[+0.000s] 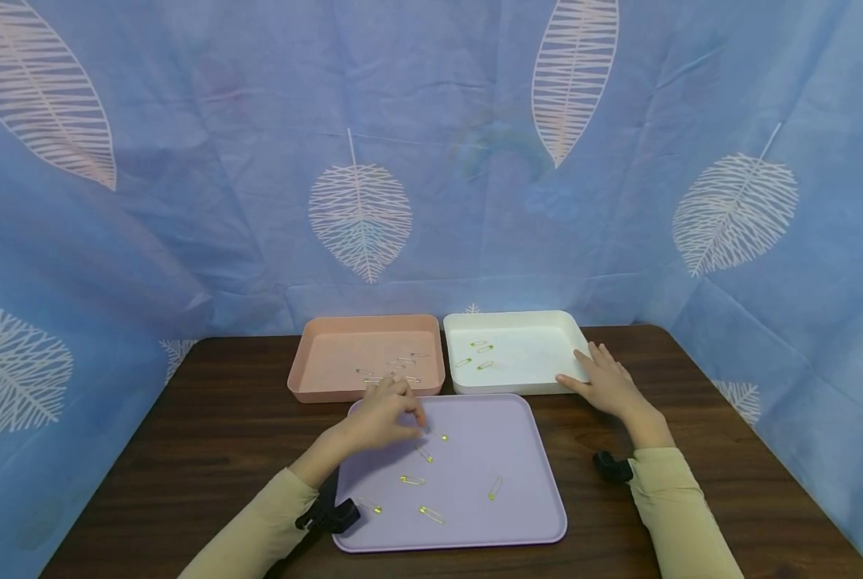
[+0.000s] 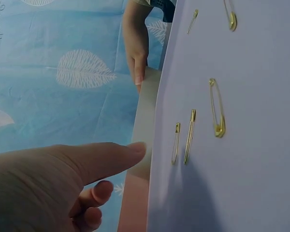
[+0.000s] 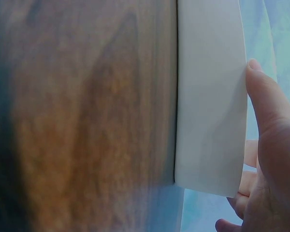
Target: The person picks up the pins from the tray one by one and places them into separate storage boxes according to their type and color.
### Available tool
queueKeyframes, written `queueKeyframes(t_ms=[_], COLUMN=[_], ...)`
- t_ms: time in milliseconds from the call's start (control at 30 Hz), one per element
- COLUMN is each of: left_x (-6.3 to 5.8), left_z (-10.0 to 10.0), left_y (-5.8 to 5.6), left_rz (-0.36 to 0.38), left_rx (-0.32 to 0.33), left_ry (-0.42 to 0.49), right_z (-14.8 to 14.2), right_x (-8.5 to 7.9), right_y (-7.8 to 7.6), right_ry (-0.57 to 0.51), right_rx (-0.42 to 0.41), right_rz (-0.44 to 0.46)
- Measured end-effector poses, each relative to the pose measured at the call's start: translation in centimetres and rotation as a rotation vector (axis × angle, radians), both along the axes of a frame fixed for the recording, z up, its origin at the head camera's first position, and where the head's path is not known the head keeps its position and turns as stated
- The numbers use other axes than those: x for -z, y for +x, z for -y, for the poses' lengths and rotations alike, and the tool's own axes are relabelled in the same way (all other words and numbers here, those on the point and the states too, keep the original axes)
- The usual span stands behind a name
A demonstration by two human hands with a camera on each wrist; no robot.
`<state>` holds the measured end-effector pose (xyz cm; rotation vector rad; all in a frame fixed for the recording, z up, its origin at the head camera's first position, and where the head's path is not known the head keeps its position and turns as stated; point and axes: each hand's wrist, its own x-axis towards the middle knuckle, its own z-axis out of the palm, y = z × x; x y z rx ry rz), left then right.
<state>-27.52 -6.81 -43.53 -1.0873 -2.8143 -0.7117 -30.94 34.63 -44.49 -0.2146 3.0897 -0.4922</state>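
My left hand (image 1: 384, 414) hovers over the back left of the lavender tray (image 1: 467, 531), near the front wall of the pink tray (image 1: 315, 395). Its thumb (image 2: 121, 155) and fingers are apart, with no pin visible between them. Below lie several gold safety pins, among them one safety pin (image 1: 432, 515) near the front and another safety pin (image 2: 217, 108) farther right of the hand. My right hand (image 1: 612, 390) rests at the right front corner of the white tray (image 1: 503, 316), its thumb (image 3: 266, 96) touching the rim.
Several silver safety pins (image 1: 405, 360) lie in the pink tray. The white tray holds several gold safety pins (image 1: 485, 366). All three trays stand on a dark wooden table (image 1: 221, 450), with a blue leaf-patterned cloth (image 1: 431, 201) hanging behind.
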Motion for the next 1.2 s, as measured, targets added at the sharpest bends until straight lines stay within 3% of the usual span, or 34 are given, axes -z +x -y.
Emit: queueKeyframes(t_ms=[500, 867, 1200], left_x=[0.8, 1.2, 1.1], left_z=[0.0, -0.2, -0.4], left_y=[0.2, 0.4, 0.4], left_rz=[0.118, 0.140, 0.116], left_rx=[0.052, 0.064, 0.088], left_ry=[-0.137, -0.155, -0.190], right_z=[0.1, 0.1, 0.2], right_x=[-0.3, -0.3, -0.2], right_y=[0.2, 0.3, 0.2], right_ry=[-0.005, 0.007, 0.006], right_rx=[-0.003, 0.004, -0.001], right_rz=[-0.011, -0.018, -0.012])
